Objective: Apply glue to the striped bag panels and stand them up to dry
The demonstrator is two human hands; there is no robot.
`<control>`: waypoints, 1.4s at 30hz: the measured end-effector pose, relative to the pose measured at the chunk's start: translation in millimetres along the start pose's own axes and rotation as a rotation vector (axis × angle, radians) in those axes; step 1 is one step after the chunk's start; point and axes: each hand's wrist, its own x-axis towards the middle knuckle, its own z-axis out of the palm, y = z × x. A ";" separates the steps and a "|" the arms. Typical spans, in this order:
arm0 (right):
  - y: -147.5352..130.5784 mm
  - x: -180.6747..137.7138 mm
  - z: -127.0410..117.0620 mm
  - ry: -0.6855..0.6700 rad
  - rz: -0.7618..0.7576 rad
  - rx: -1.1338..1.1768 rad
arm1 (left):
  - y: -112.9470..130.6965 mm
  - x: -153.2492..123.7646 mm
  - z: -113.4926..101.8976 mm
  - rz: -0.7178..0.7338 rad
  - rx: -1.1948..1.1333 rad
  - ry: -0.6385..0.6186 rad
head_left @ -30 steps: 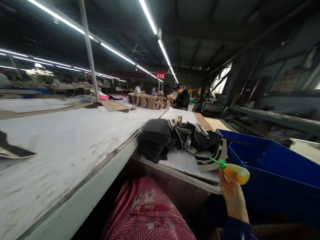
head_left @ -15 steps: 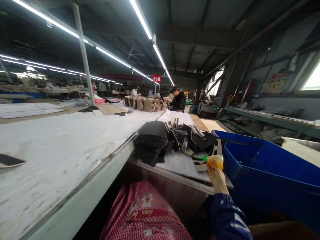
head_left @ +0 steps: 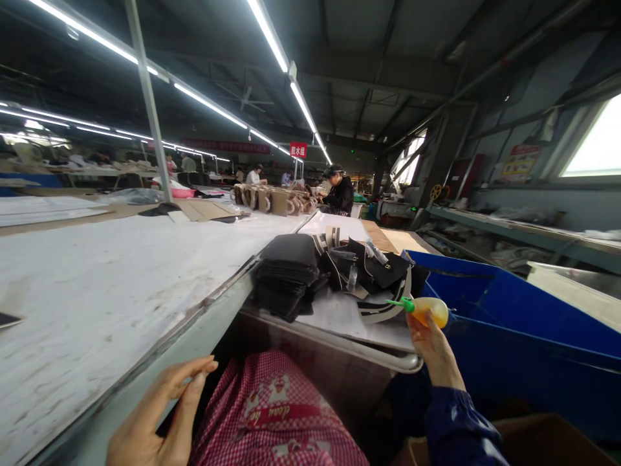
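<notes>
I'm in a red-and-white checked apron (head_left: 279, 421) with a little cartoon print, dark blue sleeve (head_left: 453, 430) on my right arm, both hands bare.

A factory floor — a bag-making workshop, by the look of it. Long white worktables (head_left: 111, 278) run toward the far centre under rows of tube lights (head_left: 272, 39), with tan bags (head_left: 272, 199) lined up mid-frame, stacked black cut pieces (head_left: 286, 272) nearby, and seated workers (head_left: 338, 193) — bare steel roof overhead.
</notes>
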 end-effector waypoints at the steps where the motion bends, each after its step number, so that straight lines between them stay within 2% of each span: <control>1: 2.2 -8.2 2.5 -0.010 0.009 0.024 | 1.5 0.1 1.9 -0.026 -0.019 -0.039; 4: 14.1 -39.7 15.9 -0.053 0.080 0.082 | 9.2 1.0 10.0 -0.095 -0.091 -0.201; 6: 27.9 -67.6 30.8 -0.106 0.168 0.101 | 19.8 1.7 24.9 -0.114 -0.165 -0.349; 8: 45.9 -100.9 49.1 -0.200 0.289 0.099 | 33.2 2.8 49.0 -0.109 -0.271 -0.538; 12: 82.4 -170.7 83.9 -0.442 0.588 0.059 | 54.6 10.7 100.9 -0.154 -0.587 -0.712; 14: 95.5 -197.7 95.7 -0.544 0.707 0.035 | 60.4 16.9 114.7 -0.202 -0.722 -0.758; 17: 106.8 -223.6 106.8 -0.647 0.812 0.008 | 66.5 23.8 116.6 -0.285 -0.856 -0.814; 19: 108.9 -233.7 111.5 -0.703 0.865 -0.016 | 68.8 26.3 111.5 -0.374 -0.951 -0.790; 21: 106.9 -239.5 114.0 -0.770 0.933 -0.056 | 68.6 28.5 106.3 -0.453 -1.002 -0.712; 22: 104.6 -240.6 114.2 -0.822 0.911 -0.122 | 67.5 29.6 104.2 -0.484 -1.017 -0.673; 24: 98.2 -238.5 112.9 -0.899 0.710 -0.300 | 63.6 32.0 100.8 -0.526 -1.057 -0.629; 28: 84.3 -220.7 111.0 -0.833 0.003 -0.576 | 58.3 35.6 94.5 -0.553 -1.138 -0.624; 31: 79.6 -208.6 115.7 -0.893 -0.322 -0.764 | 60.9 36.1 89.9 -0.519 -1.152 -0.656; 33: 79.8 -205.1 119.5 -0.949 -0.378 -0.855 | 63.4 35.9 87.8 -0.489 -1.144 -0.682; 36: 83.3 -204.7 122.3 -0.934 -0.401 -0.907 | 65.1 35.6 87.4 -0.470 -1.120 -0.701; 42: 101.9 -204.7 119.6 -0.869 -0.224 -0.874 | 69.0 38.3 94.4 -0.517 -1.047 -0.686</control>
